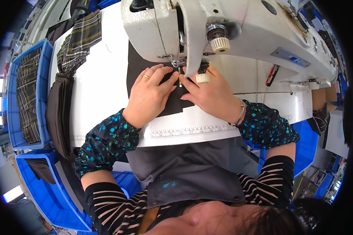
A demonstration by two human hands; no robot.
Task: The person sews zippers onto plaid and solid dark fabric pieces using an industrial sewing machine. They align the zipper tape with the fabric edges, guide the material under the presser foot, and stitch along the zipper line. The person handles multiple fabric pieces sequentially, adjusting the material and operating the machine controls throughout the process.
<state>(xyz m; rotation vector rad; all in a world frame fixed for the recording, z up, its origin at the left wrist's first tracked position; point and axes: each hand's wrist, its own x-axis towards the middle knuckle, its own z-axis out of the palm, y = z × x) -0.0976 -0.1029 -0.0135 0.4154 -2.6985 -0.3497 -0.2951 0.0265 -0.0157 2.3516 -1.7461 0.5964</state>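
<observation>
A white sewing machine (243, 37) spans the top, its presser foot (178, 63) over dark fabric (139, 66) on the white tabletop (94, 94). My left hand (149, 94) rests on the fabric left of the foot, its ringed fingers bent and close together, holding it. My right hand (208, 94) holds the same fabric right of the foot with fingers closed, partly behind a knob (202, 77). The fabric under both hands is partly hidden.
At left lie plaid pieces (80, 31), a dark fabric stack (58, 109), a blue bin of plaid cloth (12, 113) and a lower blue bin (35, 196). A red cutter (272, 74) lies right; another blue bin (306, 152) sits below the table's right end.
</observation>
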